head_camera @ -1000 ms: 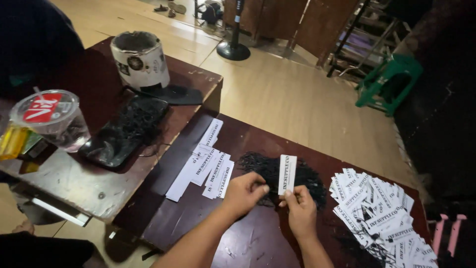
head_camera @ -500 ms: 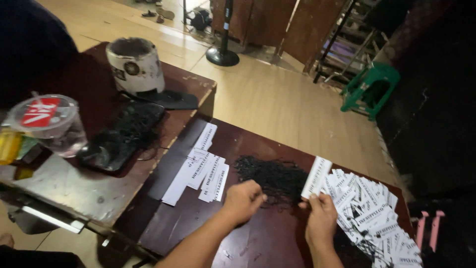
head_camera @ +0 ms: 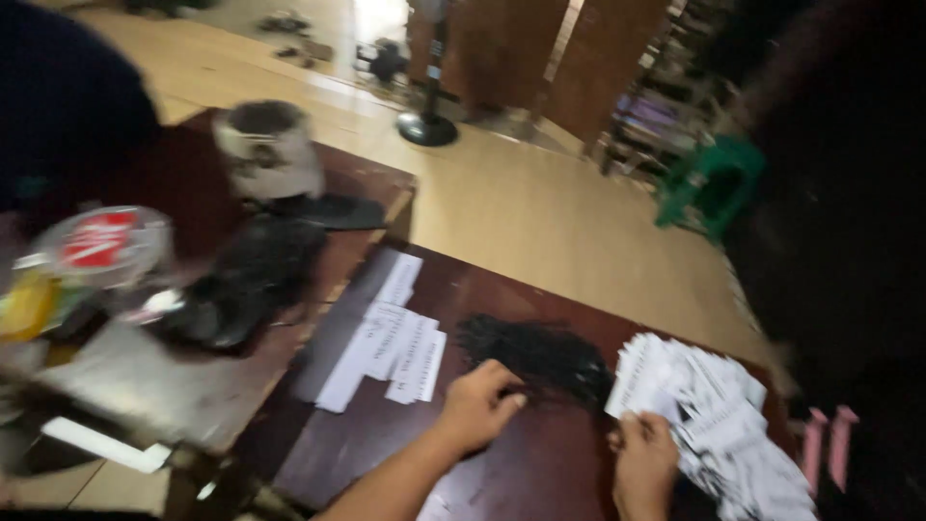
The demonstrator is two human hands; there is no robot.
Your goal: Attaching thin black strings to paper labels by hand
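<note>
— Two hands were on the dark wooden table (head_camera: 540, 473), weren't they? What was each doing?

— The left hand (head_camera: 479, 405) lay with its fingers curled narrow, the fingertips touching the near edge of a heap of thin black strings (head_camera: 540, 355). Whether it had pinched any strand I could not tell; the view was blurred.

— And the other?

— The right hand (head_camera: 644, 461) rested at the near-left edge of a loose pile of white paper tags (head_camera: 709, 405), its thumb and fingers closed on the nearest tag of that pile. The strings lay between the two hands and a little beyond them, touching the tag pile on its left side.

— Anything to the left of the left hand?

— Several white paper strips (head_camera: 391, 347) lay flat in a short row, just beyond and left of that hand, apart from the strings. Farther left stood a second, paler table (head_camera: 125, 376), carrying a black tray of dark stuff (head_camera: 241, 289), a clear lidded cup with a red label (head_camera: 101, 246) and a pale bucket (head_camera: 270, 150).

— And past the right hand?

— A green plastic stool (head_camera: 709, 183) stood on the floor, well beyond it.
</note>
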